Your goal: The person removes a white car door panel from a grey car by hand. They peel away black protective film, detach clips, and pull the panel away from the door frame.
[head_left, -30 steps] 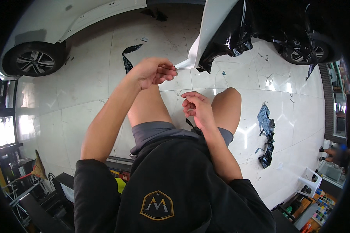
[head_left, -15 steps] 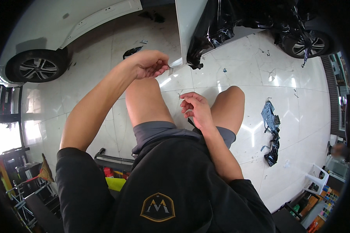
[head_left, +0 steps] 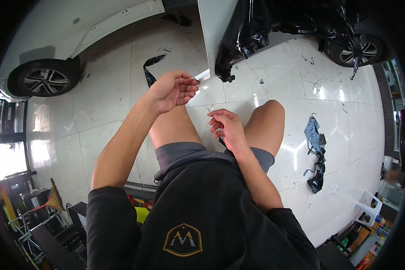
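My left hand [head_left: 174,91] is at the lower corner of an open silver-grey car door [head_left: 204,74], palm turned up. Its fingers are curled, with thumb and fingertips close together against the door's edge; anything pinched there is too small to name. Above my lap, my right hand [head_left: 228,128] hangs in the air with fingers loosely bent and apart, touching nothing I can see. Crumpled glossy black film [head_left: 243,45] hangs on the car just right of the door edge. On the floor beyond my left hand lies a black film strip [head_left: 149,67].
A car wheel [head_left: 45,81] stands at far left, another wheel [head_left: 362,51] at far right. Crumpled blue-black film [head_left: 317,150] lies on the tiled floor to my right. A white plastic stool [head_left: 369,208] stands at lower right, a broom [head_left: 54,198] at lower left.
My left hand has come slightly nearer to me and turned its palm further up, still beside the door corner. My left elbow has drawn inward. The right hand has hardly moved.
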Tool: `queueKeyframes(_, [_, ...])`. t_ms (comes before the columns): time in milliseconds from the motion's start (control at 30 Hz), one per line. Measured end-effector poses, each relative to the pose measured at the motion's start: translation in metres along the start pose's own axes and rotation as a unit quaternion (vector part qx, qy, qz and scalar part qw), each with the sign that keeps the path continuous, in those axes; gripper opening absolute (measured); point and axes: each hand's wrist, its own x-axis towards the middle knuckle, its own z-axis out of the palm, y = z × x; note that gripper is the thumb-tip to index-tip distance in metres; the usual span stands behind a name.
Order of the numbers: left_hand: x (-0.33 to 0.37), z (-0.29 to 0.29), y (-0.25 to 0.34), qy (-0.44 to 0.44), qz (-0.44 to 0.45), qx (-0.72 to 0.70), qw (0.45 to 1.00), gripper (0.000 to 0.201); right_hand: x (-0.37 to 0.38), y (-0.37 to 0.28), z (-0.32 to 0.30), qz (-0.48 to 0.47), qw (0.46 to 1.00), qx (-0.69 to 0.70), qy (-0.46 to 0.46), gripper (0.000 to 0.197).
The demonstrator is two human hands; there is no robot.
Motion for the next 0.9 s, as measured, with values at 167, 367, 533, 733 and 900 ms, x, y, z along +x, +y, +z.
queueKeyframes(167, [0.005,-0.009,0.002,0.005,0.012,0.023,1.0,0.016,0.001,0.0,0.002,-0.003,1.0,-0.004,-0.004,0.02])
queueKeyframes(367, [0.006,-0.005,0.007,0.025,0.012,0.059,0.998,0.014,0.003,0.005,0.001,-0.01,1.0,0.002,-0.005,0.02])
queueKeyframes(533, [0.009,-0.006,0.012,0.043,0.008,0.075,0.996,0.012,0.004,0.006,-0.001,-0.015,1.0,0.007,-0.007,0.02])
queueKeyframes(733, [0.01,-0.001,0.014,0.039,0.011,0.063,0.997,0.011,0.004,0.005,-0.002,-0.016,1.0,0.01,-0.005,0.02])
queueKeyframes(900, [0.018,-0.004,0.016,0.041,-0.007,0.043,0.998,0.011,0.006,0.007,-0.001,-0.01,1.0,0.013,-0.013,0.02])
